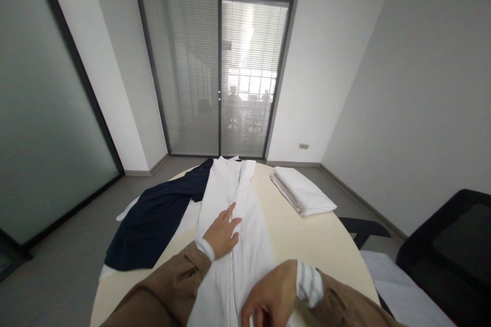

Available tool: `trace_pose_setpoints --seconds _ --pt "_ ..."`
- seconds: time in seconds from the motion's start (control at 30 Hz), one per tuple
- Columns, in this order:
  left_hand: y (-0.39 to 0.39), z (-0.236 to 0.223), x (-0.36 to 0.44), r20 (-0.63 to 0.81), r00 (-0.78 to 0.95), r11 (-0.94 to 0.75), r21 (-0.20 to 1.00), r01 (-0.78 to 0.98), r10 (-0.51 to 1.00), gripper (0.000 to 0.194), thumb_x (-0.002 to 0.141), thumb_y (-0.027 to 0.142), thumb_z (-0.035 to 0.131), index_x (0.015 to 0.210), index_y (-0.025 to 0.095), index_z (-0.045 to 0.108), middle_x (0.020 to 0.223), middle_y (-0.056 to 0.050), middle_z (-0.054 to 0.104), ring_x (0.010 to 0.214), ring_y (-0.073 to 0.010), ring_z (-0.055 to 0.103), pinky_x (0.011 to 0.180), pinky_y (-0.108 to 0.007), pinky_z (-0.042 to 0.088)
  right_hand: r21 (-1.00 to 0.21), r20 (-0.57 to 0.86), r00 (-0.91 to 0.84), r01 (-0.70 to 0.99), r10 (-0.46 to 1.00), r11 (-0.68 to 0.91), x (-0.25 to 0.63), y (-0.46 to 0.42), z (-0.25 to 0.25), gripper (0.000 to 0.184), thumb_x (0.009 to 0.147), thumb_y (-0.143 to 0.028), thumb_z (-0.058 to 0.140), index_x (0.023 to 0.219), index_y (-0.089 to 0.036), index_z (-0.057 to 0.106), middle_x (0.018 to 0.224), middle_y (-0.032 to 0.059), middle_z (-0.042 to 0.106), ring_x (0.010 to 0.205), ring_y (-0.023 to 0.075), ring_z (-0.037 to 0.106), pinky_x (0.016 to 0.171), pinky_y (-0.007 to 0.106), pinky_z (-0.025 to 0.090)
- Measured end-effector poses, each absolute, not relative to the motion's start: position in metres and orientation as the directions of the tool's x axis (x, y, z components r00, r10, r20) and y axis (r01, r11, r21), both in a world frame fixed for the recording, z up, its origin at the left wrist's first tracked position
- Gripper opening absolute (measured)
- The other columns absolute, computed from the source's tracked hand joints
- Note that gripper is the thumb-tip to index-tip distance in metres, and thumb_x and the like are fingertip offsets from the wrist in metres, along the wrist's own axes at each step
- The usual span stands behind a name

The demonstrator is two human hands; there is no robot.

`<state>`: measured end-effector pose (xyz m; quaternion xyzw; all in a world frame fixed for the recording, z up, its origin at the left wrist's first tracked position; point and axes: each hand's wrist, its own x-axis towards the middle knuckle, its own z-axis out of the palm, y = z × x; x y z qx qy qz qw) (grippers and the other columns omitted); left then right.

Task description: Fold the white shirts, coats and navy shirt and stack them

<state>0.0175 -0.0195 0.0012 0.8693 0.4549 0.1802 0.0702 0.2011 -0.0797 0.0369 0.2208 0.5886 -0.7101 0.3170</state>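
Observation:
A white garment (245,204), looking like a long shirt or coat with a collar at its far end and a front seam down the middle, lies lengthwise on the round table. My left hand (222,232) rests on its middle part, fingers spread over the front seam. Nearer to me, my right hand (273,294) bends down over the garment's lower part with curled fingers that seem to pinch the cloth. The bottom frame edge cuts off those fingertips. Left of the white garment lies a dark navy garment (153,219), with more white cloth showing beneath it.
A folded white cloth (305,189) lies at the right rear of the cream table (326,245). On the right stands a black mesh chair (456,250), with white sheets or cloth (406,286) beside the table. Glass doors with blinds (218,76) close off the back.

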Motion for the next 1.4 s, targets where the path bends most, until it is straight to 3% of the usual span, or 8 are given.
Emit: trace_pose_setpoints --seconds 0.27,0.37,0.47,0.7,0.83,0.97,1.17,1.4 --pt "-0.006 -0.006 0.020 0.222 0.486 -0.530 0.241 0.813 0.845 0.053 0.089 0.020 0.048 0.140 0.005 0.048 0.159 -0.023 0.023 0.145 -0.0339 0.027 0.118 -0.046 0.028 -0.809 -0.520 -0.728 0.588 0.447 0.017 0.254 -0.065 0.063 0.043 0.067 -0.047 0.080 0.091 -0.021 0.057 0.064 -0.0067 0.061 0.054 0.0104 0.062 0.052 0.019 0.045" --pt "-0.005 -0.008 0.021 0.239 0.472 -0.522 0.234 0.820 0.849 0.052 0.089 0.020 0.047 0.139 0.006 0.049 0.158 -0.022 0.024 0.145 -0.0322 0.028 0.118 -0.045 0.029 -0.661 -0.300 -0.543 0.711 0.784 0.240 0.260 -0.054 0.058 0.026 0.077 -0.041 0.071 0.085 -0.020 0.059 0.065 -0.0035 0.062 0.058 0.0121 0.060 0.056 0.022 0.041" --pt "-0.006 -0.011 0.021 0.253 0.471 -0.527 0.242 0.815 0.845 0.050 0.090 0.021 0.046 0.138 0.009 0.049 0.158 -0.020 0.026 0.145 -0.0309 0.030 0.117 -0.046 0.030 -0.451 -0.022 -0.228 0.871 0.973 0.194 0.265 -0.037 0.047 0.030 0.082 -0.049 0.063 0.088 -0.020 0.061 0.074 0.0025 0.067 0.066 0.0153 0.059 0.061 0.026 0.037" --pt "-0.020 0.017 0.023 0.360 0.548 -0.644 0.251 0.722 0.755 0.034 0.085 0.019 0.054 0.118 0.018 0.062 0.138 -0.014 0.049 0.133 -0.0303 0.041 0.112 -0.048 0.034 -0.602 -0.101 -0.248 0.786 0.963 0.139 0.262 0.002 0.023 0.037 0.083 -0.049 0.059 0.064 -0.018 0.054 0.059 -0.0008 0.057 0.059 0.0119 0.049 0.056 0.025 0.032" --pt "-0.047 0.050 0.042 0.312 0.811 -0.856 0.333 0.395 0.496 0.021 0.088 0.030 0.058 0.108 0.026 0.067 0.113 -0.006 0.065 0.109 -0.0236 0.058 0.101 -0.039 0.043 -0.816 -0.002 -0.303 0.551 0.953 0.174 0.252 0.012 0.015 0.039 0.087 -0.054 0.051 0.070 -0.019 0.047 0.058 -0.0052 0.046 0.057 0.0102 0.042 0.054 0.023 0.032" --pt "-0.081 0.058 0.070 0.307 0.920 -0.937 0.322 0.138 0.242 0.038 0.092 0.043 0.056 0.126 0.027 0.060 0.131 -0.004 0.062 0.121 -0.0255 0.053 0.109 -0.040 0.035 -0.933 0.028 -0.305 0.334 0.952 0.135 0.246 0.016 0.006 0.043 0.086 -0.064 0.050 0.082 -0.021 0.043 0.060 -0.0078 0.042 0.052 0.0091 0.038 0.049 0.022 0.029" --pt "-0.104 0.027 0.097 0.222 0.964 -0.968 0.237 0.089 0.143 0.027 0.098 0.029 0.048 0.123 0.027 0.059 0.129 -0.003 0.065 0.130 -0.0257 0.049 0.117 -0.046 0.022 -0.985 -0.007 -0.358 0.165 0.934 0.056 0.248 0.018 -0.003 0.047 0.085 -0.068 0.052 0.085 -0.022 0.042 0.059 -0.0087 0.045 0.048 0.0081 0.039 0.045 0.020 0.026" --pt "-0.103 0.013 0.116 0.146 0.986 -0.968 0.249 0.041 0.079 0.020 0.099 0.030 0.049 0.112 0.022 0.061 0.102 -0.003 0.073 0.099 -0.0170 0.066 0.108 -0.033 0.035 -0.995 0.015 -0.340 0.085 0.940 0.047 0.247 0.021 -0.009 0.049 0.083 -0.069 0.054 0.085 -0.022 0.044 0.059 -0.0090 0.044 0.048 0.0072 0.038 0.045 0.020 0.026"
